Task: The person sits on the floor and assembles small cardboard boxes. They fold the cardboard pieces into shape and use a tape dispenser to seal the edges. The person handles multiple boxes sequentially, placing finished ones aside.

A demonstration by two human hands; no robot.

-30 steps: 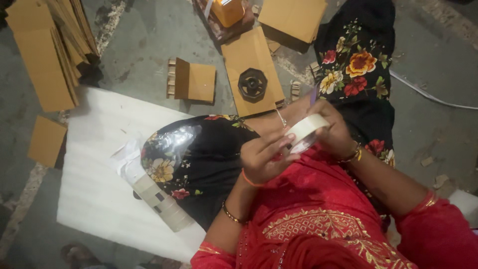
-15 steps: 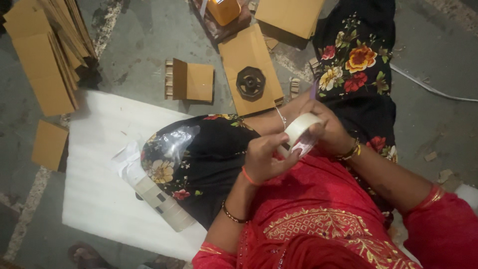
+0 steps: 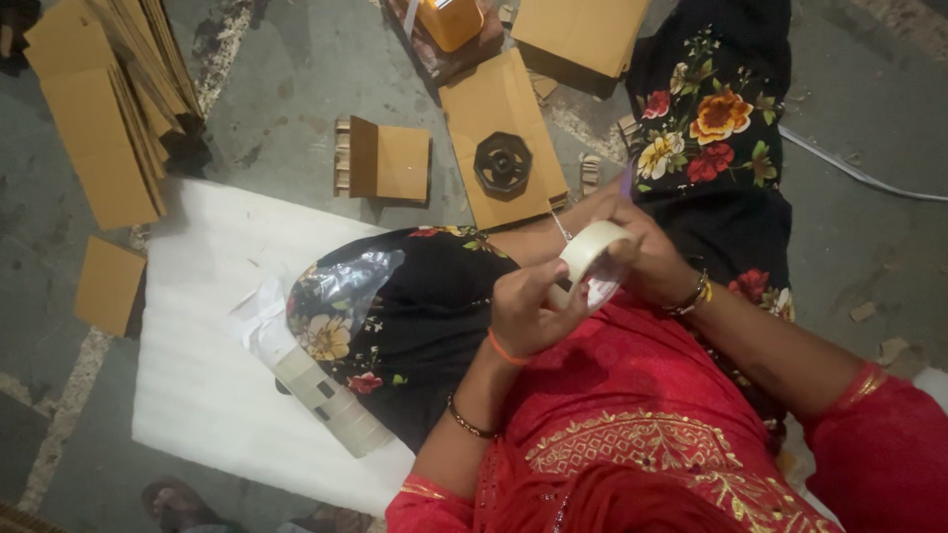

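Both of my hands hold a roll of pale tape (image 3: 590, 248) in front of my lap. My right hand (image 3: 647, 259) grips the roll from the right side. My left hand (image 3: 528, 311) pinches at the roll's lower left edge with the fingertips. Just beyond the roll lies a flat cardboard box (image 3: 502, 138) with a dark octagonal part (image 3: 503, 165) resting on it. My knees, in black flowered cloth, spread out to either side below the roll.
A white foam sheet (image 3: 212, 336) covers the floor at left, with a stack of tape rolls in clear plastic wrap (image 3: 321, 390) on it. Flat cardboard pieces (image 3: 99, 118) are stacked at far left. A small folded carton (image 3: 385, 163) and an orange container (image 3: 449, 20) lie ahead. A white cable (image 3: 859, 173) runs at right.
My hands and the tape roll have stayed in nearly the same place; my left fingers have shifted slightly along the roll's edge. The view has drifted a little.
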